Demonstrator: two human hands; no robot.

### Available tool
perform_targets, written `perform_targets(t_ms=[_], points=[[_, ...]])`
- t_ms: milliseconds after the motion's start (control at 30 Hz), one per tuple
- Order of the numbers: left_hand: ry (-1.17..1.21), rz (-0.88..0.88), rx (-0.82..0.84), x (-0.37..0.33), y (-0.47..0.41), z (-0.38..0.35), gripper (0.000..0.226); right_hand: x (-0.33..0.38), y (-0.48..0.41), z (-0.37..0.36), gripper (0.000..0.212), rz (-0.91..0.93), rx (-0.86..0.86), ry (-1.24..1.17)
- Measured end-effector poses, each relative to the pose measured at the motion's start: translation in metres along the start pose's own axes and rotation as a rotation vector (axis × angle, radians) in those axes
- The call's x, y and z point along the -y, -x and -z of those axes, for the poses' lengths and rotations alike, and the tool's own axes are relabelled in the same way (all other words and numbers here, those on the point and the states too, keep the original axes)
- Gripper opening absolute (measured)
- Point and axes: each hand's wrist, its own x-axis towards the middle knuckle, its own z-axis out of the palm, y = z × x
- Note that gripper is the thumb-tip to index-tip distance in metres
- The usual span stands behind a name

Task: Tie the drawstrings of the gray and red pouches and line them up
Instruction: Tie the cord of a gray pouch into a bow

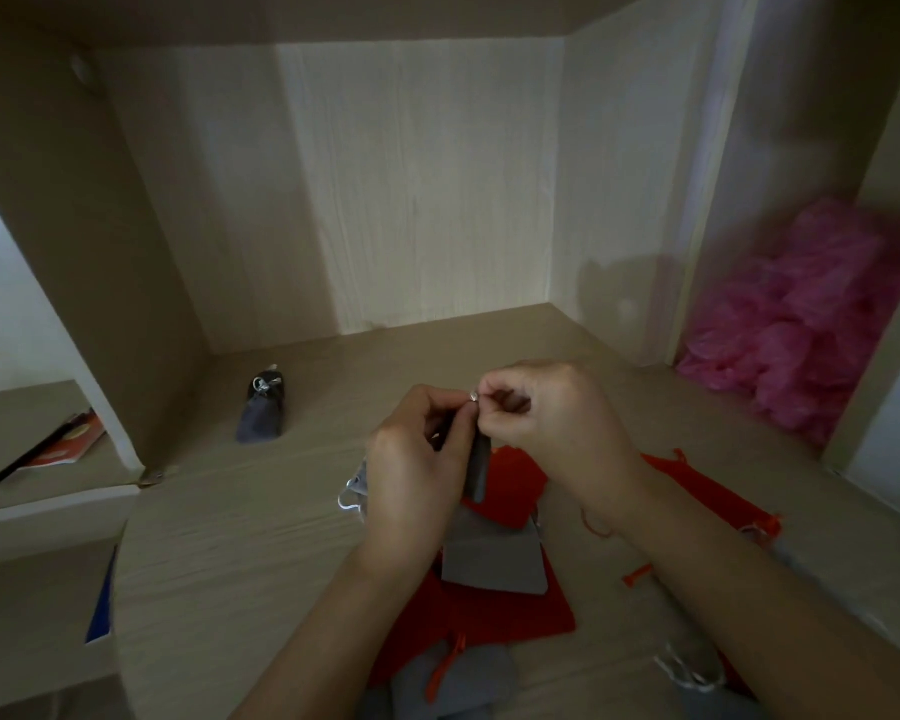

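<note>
My left hand and my right hand meet above the desk and hold a gray pouch by its top. My right fingers pinch its pale drawstring. The pouch hangs down between my hands. Below them lies a heap of red pouches and gray pouches lying flat, some overlapping. One gray pouch with its drawstring gathered lies apart at the back left of the desk.
The wooden desk sits inside a wooden alcove with side walls. Pink plastic bags fill the right compartment. A book and a dark stick lie on the lower left shelf. More pouches lie at the near edge.
</note>
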Motion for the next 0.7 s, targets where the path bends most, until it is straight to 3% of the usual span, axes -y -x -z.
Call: perform_targets(t_ms=[100,200,333,533,700], points=[[0.034,-0.038,-0.001,-0.001,0.001,0.0,0.001,0.0,0.0,0.004,0.024,-0.063,0.058,-0.097],[0.084,-0.036,0.058,0.001,-0.001,0.003,0.002,-0.001,0.0,0.011,0.017,-0.155,0.129,-0.252],[0.245,0.04,0.125,-0.005,-0.006,0.008,0.016,0.0,0.0,0.018,0.019,-0.255,0.191,-0.509],[0.356,0.107,0.075,-0.006,-0.008,0.009,0.017,0.005,-0.002,0.013,0.009,-0.123,0.062,-0.308],[0.275,0.054,0.074,-0.008,-0.004,0.008,0.015,0.005,-0.005,0.018,0.011,-0.269,0.131,-0.372]])
